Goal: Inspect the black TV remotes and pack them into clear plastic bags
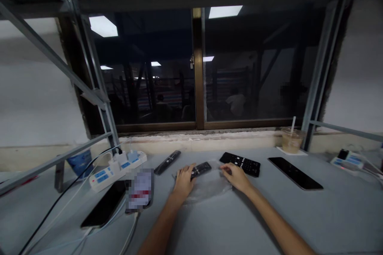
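Note:
A small black remote control lies on the grey table, and my left hand is closed round its left end. Under and beside it spreads a clear plastic bag, crumpled and partly see-through. My right hand pinches the bag's right edge between thumb and fingers. Just behind that hand rests a wider black remote control, apart from the bag as far as I can see. A slim dark remote control lies to the left, beyond my left hand.
On the left are a white power strip with plugs, a black phone, a phone with a lit screen and trailing cables. To the right lie a dark phone-like slab, a drink cup with a straw and another power strip.

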A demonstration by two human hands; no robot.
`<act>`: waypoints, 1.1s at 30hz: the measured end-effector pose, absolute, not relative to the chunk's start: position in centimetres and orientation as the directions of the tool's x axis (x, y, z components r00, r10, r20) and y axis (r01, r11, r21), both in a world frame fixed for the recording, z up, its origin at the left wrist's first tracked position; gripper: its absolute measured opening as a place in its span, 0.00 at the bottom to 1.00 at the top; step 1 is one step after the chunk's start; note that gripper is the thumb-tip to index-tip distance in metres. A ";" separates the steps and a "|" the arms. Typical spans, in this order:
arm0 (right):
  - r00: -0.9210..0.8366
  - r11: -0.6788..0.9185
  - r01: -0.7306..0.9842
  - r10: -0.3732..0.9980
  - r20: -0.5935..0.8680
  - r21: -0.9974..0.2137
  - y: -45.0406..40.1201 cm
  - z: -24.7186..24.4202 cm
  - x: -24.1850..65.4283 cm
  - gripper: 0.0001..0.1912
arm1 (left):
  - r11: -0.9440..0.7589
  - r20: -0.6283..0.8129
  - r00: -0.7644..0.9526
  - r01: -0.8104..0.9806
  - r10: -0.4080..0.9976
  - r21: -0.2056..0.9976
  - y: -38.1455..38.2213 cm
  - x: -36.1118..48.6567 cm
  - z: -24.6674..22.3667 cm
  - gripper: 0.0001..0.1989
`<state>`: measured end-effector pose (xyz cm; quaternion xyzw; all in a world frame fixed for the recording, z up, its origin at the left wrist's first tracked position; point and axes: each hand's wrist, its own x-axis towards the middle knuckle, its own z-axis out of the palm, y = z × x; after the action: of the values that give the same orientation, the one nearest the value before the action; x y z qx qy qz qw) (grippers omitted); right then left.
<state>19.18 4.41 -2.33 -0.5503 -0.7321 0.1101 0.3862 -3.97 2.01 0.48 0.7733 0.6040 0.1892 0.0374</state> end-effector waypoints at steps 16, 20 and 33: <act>0.119 0.415 0.278 0.880 0.460 -0.866 4.6 -1.0 18.5 0.21 | -0.311 0.491 0.153 0.915 0.858 0.257 0.9 -4.3 2.5 0.28; 0.103 0.371 0.241 0.909 0.403 -0.897 4.1 -0.3 18.4 0.21 | -0.330 0.518 0.166 0.912 0.839 0.243 0.6 -4.2 2.8 0.27; -0.074 0.274 0.165 0.961 0.265 -0.947 2.4 1.8 19.5 0.20 | -0.346 0.397 0.234 0.908 0.887 0.237 0.4 -3.8 3.3 0.21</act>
<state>19.45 2.37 1.84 -0.4558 -0.6179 0.3938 0.5053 -3.78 0.43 3.31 0.7853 0.5715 0.2370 -0.0218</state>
